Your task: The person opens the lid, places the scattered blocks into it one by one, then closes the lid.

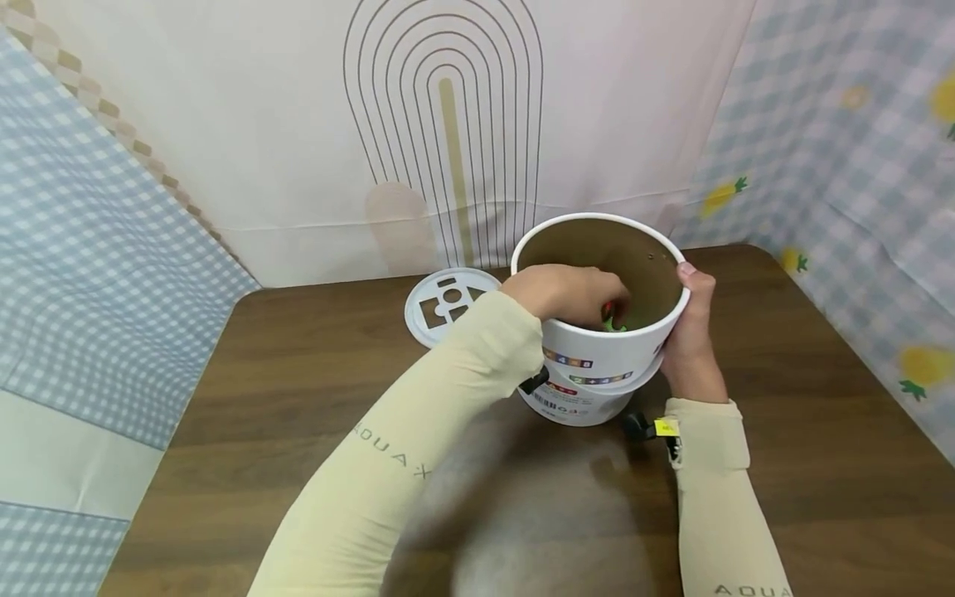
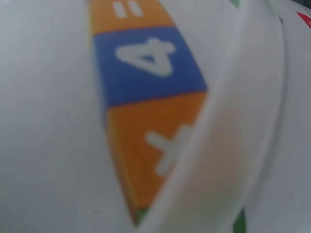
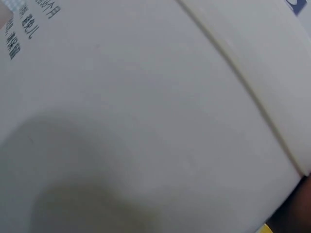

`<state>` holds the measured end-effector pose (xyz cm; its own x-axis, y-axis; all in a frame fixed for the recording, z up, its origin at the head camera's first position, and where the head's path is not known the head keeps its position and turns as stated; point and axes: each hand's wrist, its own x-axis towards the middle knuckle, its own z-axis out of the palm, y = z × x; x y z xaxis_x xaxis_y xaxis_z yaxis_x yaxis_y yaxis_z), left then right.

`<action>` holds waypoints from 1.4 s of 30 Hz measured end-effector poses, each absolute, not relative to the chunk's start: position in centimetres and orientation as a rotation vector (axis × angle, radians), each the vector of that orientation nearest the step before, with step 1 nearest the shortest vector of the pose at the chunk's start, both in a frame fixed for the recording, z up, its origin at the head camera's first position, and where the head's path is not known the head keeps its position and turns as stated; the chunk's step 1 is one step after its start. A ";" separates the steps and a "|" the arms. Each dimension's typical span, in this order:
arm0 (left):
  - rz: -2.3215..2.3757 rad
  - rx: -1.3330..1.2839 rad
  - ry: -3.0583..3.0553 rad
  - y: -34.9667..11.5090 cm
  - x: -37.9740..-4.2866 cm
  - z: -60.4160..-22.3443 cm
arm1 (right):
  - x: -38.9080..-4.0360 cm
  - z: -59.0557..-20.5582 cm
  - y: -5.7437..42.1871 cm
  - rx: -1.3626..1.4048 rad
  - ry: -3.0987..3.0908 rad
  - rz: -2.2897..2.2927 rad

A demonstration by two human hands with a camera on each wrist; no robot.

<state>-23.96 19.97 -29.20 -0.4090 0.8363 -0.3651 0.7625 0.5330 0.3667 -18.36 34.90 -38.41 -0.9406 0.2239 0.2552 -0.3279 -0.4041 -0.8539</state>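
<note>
A white bucket (image 1: pixel 597 402) with printed number blocks stands on the table, its open top tilted a little towards the head camera. My left hand (image 1: pixel 570 292) reaches over the near rim into it, with fingers bent downward. At those fingertips shows a small red and green piece (image 1: pixel 613 322), seemingly pinched; its kind is too hidden to tell. My right hand (image 1: pixel 692 323) grips the bucket's right side, thumb over the rim. The left wrist view shows the printed bucket wall (image 2: pixel 150 73) close up. In the right wrist view, plain white wall (image 3: pixel 146 121) fills the frame.
A round white lid (image 1: pixel 418 311) with shaped cutouts lies on the brown wooden table (image 1: pixel 313 398), left of the bucket and partly behind my left sleeve. Patterned cloth hangs behind the table (image 1: pixel 283 124) and along both sides.
</note>
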 end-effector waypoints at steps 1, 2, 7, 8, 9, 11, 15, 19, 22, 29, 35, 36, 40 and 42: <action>0.221 1.319 2.272 20.1 -24.0 -29.2 | -18.3 -38.4 34.9 0.148 -1.478 2.390; 0.250 1.334 2.281 20.2 -24.0 -29.2 | -18.3 -38.3 35.0 0.146 -1.484 2.387; 0.404 1.420 2.310 20.7 -24.0 -29.1 | -18.2 -38.6 35.5 0.130 -1.501 2.378; 0.432 1.422 2.323 20.8 -23.9 -29.1 | -18.3 -38.7 35.6 0.123 -1.511 2.367; 0.457 1.424 2.341 20.9 -23.8 -29.0 | -18.4 -38.9 35.8 0.110 -1.501 2.370; 0.511 1.409 2.394 20.9 -23.5 -28.9 | -18.5 -39.2 36.0 0.102 -1.495 2.369; 0.582 1.347 2.590 20.9 -22.8 -28.4 | -18.3 -39.2 36.2 0.153 -1.449 2.421; 0.624 1.336 2.853 20.9 -22.2 -27.7 | -17.9 -38.7 36.2 0.209 -1.442 2.447; 0.805 1.363 3.016 20.8 -21.9 -27.5 | -17.9 -38.4 36.7 0.198 -1.445 2.427; 1.521 1.534 3.067 19.2 -21.8 -31.0 | -18.0 -38.5 38.2 0.146 -1.398 2.389; 1.471 1.699 3.273 13.3 -21.9 -35.9 | -18.0 -38.8 38.5 0.171 -1.405 2.411; 1.480 1.567 3.320 12.0 -22.2 -36.5 | -18.0 -38.8 38.4 0.178 -1.410 2.414; 1.512 0.676 3.320 7.4 -24.0 -38.2 | -18.1 -38.7 38.5 0.190 -1.403 2.417; 1.434 0.276 3.219 5.5 -25.1 -39.3 | -17.9 -38.7 38.6 0.183 -1.395 2.421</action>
